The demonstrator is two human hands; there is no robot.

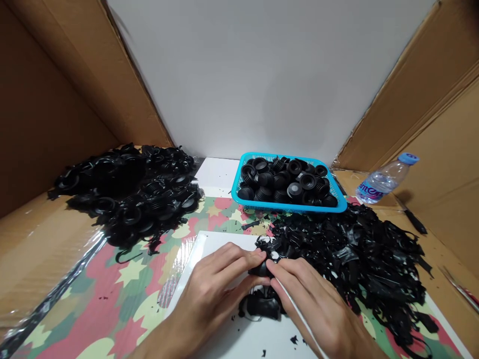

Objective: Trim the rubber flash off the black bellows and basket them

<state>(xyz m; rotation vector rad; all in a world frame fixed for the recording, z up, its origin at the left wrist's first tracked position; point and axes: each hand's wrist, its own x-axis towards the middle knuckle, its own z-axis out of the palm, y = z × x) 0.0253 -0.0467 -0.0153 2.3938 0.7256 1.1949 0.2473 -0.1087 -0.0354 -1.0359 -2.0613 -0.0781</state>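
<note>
My left hand (213,281) and my right hand (318,304) meet over a white board (224,341). Between their fingertips is a small black rubber part (261,269), pinched from both sides and partly covered by the fingers. A thin white strip or cord (301,319) runs along my right hand toward the bottom edge; whether the hand grips it I cannot tell. Just below the fingers, another black rubber piece (264,306) lies on the board. Small black scraps (294,340) are scattered around it.
A blue basket (292,206) holds many ribbed black rubber parts. Untrimmed-looking black parts (149,204) are heaped at left, and black scraps (374,264) at right. A water bottle (385,179), black-handled knife (414,221) and metal tool (460,288) are on the right. Cardboard walls (419,89) flank the table.
</note>
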